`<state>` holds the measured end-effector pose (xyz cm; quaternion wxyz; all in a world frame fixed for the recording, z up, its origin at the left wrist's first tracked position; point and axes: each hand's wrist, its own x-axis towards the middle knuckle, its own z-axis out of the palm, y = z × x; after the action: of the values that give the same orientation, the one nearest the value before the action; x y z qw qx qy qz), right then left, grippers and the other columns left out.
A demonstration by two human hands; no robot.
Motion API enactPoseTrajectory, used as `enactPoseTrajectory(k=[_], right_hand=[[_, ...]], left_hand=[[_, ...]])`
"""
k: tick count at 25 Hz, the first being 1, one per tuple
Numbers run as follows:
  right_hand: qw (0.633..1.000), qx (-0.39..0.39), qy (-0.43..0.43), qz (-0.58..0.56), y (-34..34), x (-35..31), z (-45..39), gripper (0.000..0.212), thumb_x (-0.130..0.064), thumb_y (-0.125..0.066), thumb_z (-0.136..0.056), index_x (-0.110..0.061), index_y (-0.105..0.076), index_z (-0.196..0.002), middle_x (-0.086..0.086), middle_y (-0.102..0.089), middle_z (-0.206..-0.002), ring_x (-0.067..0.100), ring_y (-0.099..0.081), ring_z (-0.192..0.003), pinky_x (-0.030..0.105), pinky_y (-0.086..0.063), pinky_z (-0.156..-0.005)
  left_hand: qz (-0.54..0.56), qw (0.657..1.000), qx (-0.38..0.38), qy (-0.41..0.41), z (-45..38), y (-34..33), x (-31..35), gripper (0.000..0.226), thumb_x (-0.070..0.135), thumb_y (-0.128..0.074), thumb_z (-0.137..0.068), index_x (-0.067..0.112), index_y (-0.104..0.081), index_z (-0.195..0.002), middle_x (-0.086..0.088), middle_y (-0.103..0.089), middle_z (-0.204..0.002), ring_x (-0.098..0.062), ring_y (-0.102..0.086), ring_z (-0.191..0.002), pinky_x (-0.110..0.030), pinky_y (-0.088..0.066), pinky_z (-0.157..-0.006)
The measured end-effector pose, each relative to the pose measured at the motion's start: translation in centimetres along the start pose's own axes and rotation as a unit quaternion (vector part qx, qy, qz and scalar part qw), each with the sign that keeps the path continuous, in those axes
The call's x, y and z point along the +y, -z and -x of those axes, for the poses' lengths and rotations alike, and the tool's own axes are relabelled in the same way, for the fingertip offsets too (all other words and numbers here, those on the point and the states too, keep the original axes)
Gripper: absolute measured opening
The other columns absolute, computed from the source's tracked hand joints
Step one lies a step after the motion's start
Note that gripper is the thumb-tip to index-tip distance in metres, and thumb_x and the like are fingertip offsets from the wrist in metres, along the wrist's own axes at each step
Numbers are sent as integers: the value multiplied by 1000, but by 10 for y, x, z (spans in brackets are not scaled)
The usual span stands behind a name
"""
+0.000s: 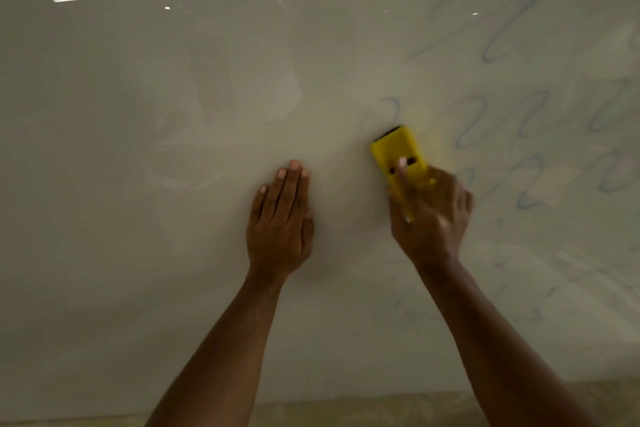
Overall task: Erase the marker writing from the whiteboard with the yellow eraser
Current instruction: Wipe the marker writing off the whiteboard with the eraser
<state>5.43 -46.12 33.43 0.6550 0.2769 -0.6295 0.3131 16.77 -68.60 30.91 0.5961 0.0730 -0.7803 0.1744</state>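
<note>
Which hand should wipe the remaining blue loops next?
Right. The right hand holds the yellow eraser beside the blue writing; the left hand lies flat on the whiteboard.

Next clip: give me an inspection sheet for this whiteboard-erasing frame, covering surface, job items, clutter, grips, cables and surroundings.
Surface: glossy whiteboard, left part bare with faint smears, ceiling lights reflected near the top.
Job's things: yellow eraser with a dark pad edge, pressed to the board at the left end of the blue marker writing; loops remain to the right, fainter traces below.
Clutter: nothing seen.
Grips: right hand closed on the eraser, motion-blurred; left hand flat on the board, fingers together, holding nothing.
Cables: nothing seen.
Surroundings: a tan strip along the board's bottom edge; too blurred to identify.
</note>
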Motion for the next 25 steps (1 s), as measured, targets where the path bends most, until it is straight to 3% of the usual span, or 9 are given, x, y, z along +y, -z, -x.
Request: enactPoseTrajectory(k=[3, 6, 7, 10, 14, 17, 21, 24, 25], right_hand=[[974, -8, 221, 37, 1, 17, -13, 51, -23, -80, -90, -31, -66, -138, 18, -71, -113, 35, -64, -82, 41, -46, -74], [1000, 17, 27, -3, -2, 14, -31, 48, -24, -75, -94, -27, -64, -141, 19, -67, -114, 37, -62, -91, 43, -43, -76], [1000, 5, 18, -11, -5, 2, -27, 48, -23, -73, -95, -26, -63, -142, 20, -67, -114, 38, -62, -91, 43, -43, -76], [979, -13, 201, 36, -6, -3, -38, 48, -23, -72, -97, -29, -62, -143, 18, -70, -113, 36, -62, -81, 43, -44, -72], [999, 25, -47, 1, -10, -4, -78, 47, -28, -68, -98, -27, -61, -145, 18, -65, -114, 36, -57, -93, 43, -40, -76], [983, 0, 179, 50, -10, 11, -96, 46, -31, -69, -100, -27, -61, -144, 16, -68, -106, 36, -60, -83, 43, -41, -72], [999, 26, 22, 12, -12, 31, -151, 51, -34, -63, -101, -28, -53, -151, 19, -61, -111, 38, -55, -93, 44, -38, -75], [968, 18, 246, 47, -19, 34, -176, 48, -29, -66, -102, -23, -55, -148, 16, -60, -109, 37, -59, -82, 44, -40, -70], [974, 42, 216, 62, -19, 42, -191, 48, -30, -66, -101, -22, -55, -148, 16, -59, -110, 37, -59, -82, 44, -40, -70]], left_hand=[[-3, 1000, 2, 7, -4, 0, 3, 63, 27, -35, -107, 11, -25, -167, -6, -21, -174, -18, -15, -163, -39, -15, -131], [-5, 1000, 8, 10, -10, -1, 7, 65, 27, -37, -107, 10, -21, -168, -7, -18, -174, -20, -13, -163, -39, -15, -131], [-6, 1000, 9, 15, -13, -1, 9, 66, 27, -37, -107, 10, -19, -168, -8, -17, -174, -20, -12, -164, -40, -15, -131], [0, 1000, 16, 24, -26, 1, 18, 65, 27, -34, -108, 7, -18, -167, -11, -16, -174, -23, -12, -163, -41, -16, -131], [7, 999, 28, 28, -71, 5, 30, 63, 27, -34, -109, 4, -22, -166, -13, -18, -173, -25, -17, -162, -41, -16, -131], [6, 999, 34, 29, -109, 7, 37, 63, 27, -36, -108, 3, -25, -166, -14, -19, -174, -26, -19, -162, -41, -16, -131], [4, 999, 41, 23, -128, 8, 40, 64, 27, -38, -108, 3, -24, -166, -14, -19, -174, -27, -18, -163, -41, -15, -131], [7, 999, 40, 22, -128, 9, 41, 65, 26, -41, -108, 2, -24, -166, -14, -19, -174, -27, -19, -162, -42, -16, -131], [4, 999, 39, 20, -129, 9, 41, 65, 27, -40, -108, 2, -24, -166, -15, -19, -174, -28, -19, -162, -42, -16, -131]])
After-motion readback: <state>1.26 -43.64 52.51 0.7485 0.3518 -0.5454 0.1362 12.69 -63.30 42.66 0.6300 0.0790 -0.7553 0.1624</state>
